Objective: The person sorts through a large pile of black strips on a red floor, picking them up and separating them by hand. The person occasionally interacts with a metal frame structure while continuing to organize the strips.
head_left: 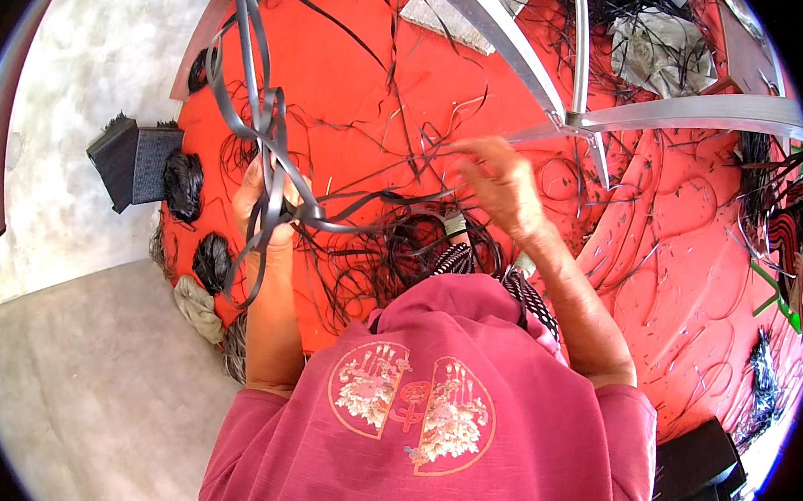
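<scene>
Left hand point(273, 197): fingers curled around a looped grey strap point(309, 212), gripping it. Strap location: rises from the grip to the upper edge of view, hangs in a loop below the wrist, and also runs across toward the right hand point(501, 190). Right hand: raised, index finger extended; cannot tell whether the fingertips pinch anything (blurred).

Edges: metal frame point(574, 123) stands beyond and to the right of the right hand, one leg close by its fingers. Red mat point(348, 88) borders the pale floor point(86, 368) left of the left arm; black bundles point(182, 187) sit along that border.

Room: widest gap lies between the hands, over the mat; a dark strip tangle point(392, 250) occupies its near side.
</scene>
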{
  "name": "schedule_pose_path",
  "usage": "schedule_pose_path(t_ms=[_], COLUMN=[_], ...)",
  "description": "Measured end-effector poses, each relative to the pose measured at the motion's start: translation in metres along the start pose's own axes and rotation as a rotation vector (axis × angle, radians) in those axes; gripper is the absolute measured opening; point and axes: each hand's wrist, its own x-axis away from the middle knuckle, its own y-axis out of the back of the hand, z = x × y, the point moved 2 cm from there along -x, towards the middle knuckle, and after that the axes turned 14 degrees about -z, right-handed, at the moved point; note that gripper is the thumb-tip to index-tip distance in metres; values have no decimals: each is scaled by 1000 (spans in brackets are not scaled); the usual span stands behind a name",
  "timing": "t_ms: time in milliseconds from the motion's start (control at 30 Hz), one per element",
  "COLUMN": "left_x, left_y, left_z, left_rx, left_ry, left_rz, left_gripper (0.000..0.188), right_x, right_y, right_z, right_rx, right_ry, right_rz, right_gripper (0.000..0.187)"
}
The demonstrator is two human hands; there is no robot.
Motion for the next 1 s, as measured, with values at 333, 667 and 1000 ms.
schedule_pose_path(t_ms=[333, 667, 1000], left_x=[-3, -3, 1], left_y=[-14, 7, -17], left_z=[15, -9, 18], left_rx=[-256, -257, -326], left_ry=[5, -163, -60], left_rz=[-123, -312, -261], left_gripper=[21, 16, 13], right_x=[16, 25, 3], right_y=[-69, 12, -6], right_z=[25, -99, -19], right_rx=[-376, -295, 371], right_ry=[-475, -888, 111], right_rz=[533, 1, 59], right_gripper=[30, 28, 48])
